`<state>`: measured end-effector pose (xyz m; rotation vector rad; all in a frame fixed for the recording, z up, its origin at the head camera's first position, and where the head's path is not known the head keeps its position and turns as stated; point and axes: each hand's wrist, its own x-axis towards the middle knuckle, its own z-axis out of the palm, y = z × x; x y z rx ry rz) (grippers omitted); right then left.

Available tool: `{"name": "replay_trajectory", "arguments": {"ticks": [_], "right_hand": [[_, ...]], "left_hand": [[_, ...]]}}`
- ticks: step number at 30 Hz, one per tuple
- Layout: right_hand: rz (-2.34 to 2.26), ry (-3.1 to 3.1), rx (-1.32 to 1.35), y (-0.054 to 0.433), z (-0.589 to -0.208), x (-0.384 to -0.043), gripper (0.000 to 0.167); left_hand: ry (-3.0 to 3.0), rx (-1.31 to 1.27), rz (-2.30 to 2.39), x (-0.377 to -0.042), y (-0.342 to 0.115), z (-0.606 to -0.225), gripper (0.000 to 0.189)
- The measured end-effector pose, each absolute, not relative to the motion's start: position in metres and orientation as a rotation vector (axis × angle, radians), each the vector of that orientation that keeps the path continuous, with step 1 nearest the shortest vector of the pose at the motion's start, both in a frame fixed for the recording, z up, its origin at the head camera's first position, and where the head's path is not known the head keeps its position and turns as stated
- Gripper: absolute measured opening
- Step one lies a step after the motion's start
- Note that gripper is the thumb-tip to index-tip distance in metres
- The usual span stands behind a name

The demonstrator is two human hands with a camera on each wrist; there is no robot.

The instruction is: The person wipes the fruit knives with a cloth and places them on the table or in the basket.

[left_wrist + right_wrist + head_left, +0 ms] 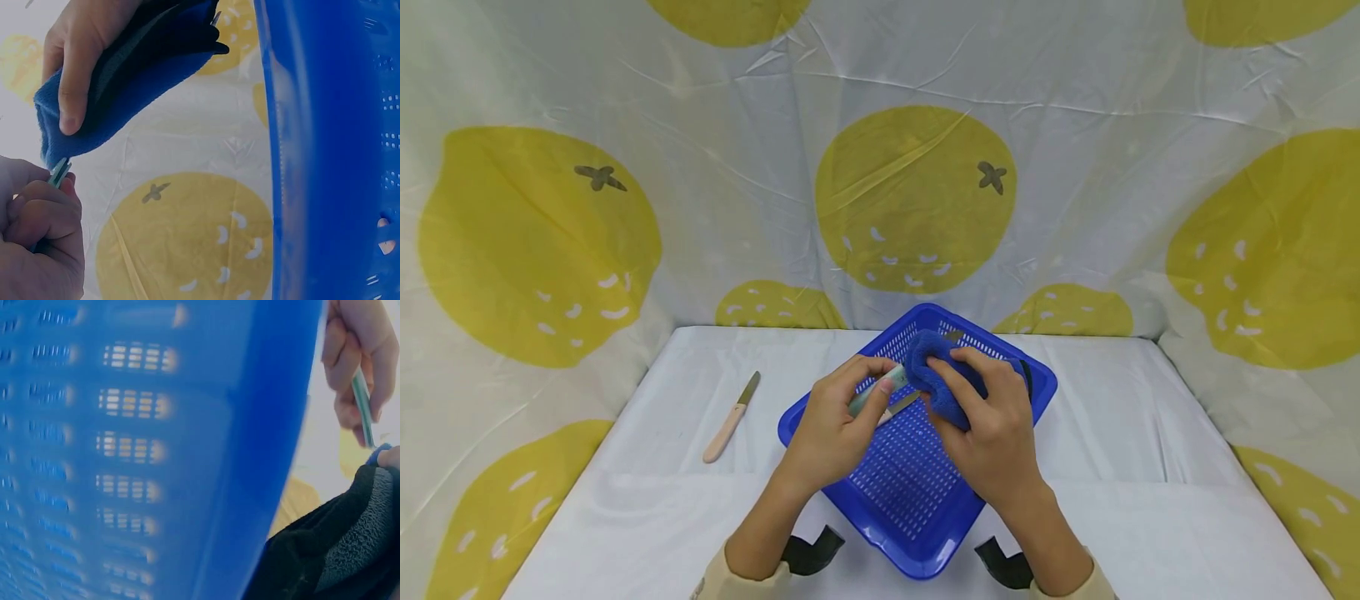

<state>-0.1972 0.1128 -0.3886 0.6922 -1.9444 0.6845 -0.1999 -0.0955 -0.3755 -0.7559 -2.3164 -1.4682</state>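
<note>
One pale-green handle above one blue basket runs into one blue cloth; one knife lies inside the basket, another on the white table. Only your left wrist view clearly shows a metal tip past the cloth. Your left hand pinches the handle; your right grips the cloth.

Lettering, numerals and signs: none legible; no readable characters on the pale green item, the blue cloth, the blue basket or the tan-handled knife; none on the white table cover or lemon-patterned backdrop.
</note>
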Motion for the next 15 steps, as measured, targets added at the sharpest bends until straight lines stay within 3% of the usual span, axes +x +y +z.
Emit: {"name": "replay_trajectory", "arguments": {"ticks": [15], "right_hand": [[0.685,-1.933,0.587,0.133,-0.388,-0.206,0.038]], "left_hand": [[-2.370,-0.718,-1.464,-0.198,-0.097,-0.374,0.022]]}}
